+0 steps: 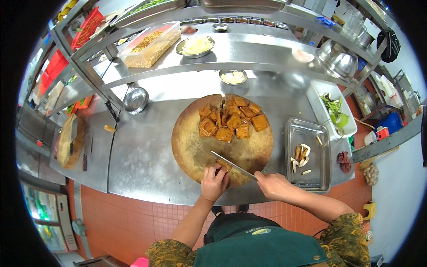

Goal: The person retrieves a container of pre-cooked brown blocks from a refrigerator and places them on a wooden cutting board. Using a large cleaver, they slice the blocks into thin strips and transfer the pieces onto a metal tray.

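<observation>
On a round wooden chopping block (190,150) lies a heap of brown braised tofu squares (233,120), toward its far side. Near the front rim, my left hand (213,182) presses a single brown tofu piece (224,165) against the wood with its fingers. My right hand (272,185) grips the handle of a kitchen knife (233,165). The blade slants across the block right beside the held piece. Whether its edge touches the tofu I cannot tell. To the right, a metal tray (313,180) holds several brown strips and white pieces (302,155).
Behind the block stands a metal bowl of pale shreds (233,77), below a steel shelf (253,50). An empty metal bowl (135,100) leans at the left shelf post. A white bin with green vegetables (333,110) is at right. Another chopping block (70,143) sits far left.
</observation>
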`<control>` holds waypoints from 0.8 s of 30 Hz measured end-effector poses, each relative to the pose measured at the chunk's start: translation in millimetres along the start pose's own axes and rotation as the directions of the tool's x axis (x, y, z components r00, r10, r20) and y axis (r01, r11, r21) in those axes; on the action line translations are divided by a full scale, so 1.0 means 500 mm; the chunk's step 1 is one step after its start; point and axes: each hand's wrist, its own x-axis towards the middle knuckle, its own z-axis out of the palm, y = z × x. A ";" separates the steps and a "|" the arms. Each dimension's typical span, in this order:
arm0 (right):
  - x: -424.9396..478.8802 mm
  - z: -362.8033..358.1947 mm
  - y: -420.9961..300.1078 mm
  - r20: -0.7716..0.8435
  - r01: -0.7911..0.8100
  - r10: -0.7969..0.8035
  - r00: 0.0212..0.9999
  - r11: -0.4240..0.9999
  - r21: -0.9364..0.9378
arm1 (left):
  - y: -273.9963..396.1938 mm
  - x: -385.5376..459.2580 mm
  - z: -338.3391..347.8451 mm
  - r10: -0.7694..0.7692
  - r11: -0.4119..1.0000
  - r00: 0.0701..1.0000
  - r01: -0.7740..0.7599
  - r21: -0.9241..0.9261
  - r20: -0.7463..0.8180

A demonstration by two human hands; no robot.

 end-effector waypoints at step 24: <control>-0.026 0.010 0.009 -0.043 -0.009 0.012 0.999 0.998 0.065 | 0.002 -0.008 0.004 -0.015 1.000 0.999 0.015 0.012 -0.041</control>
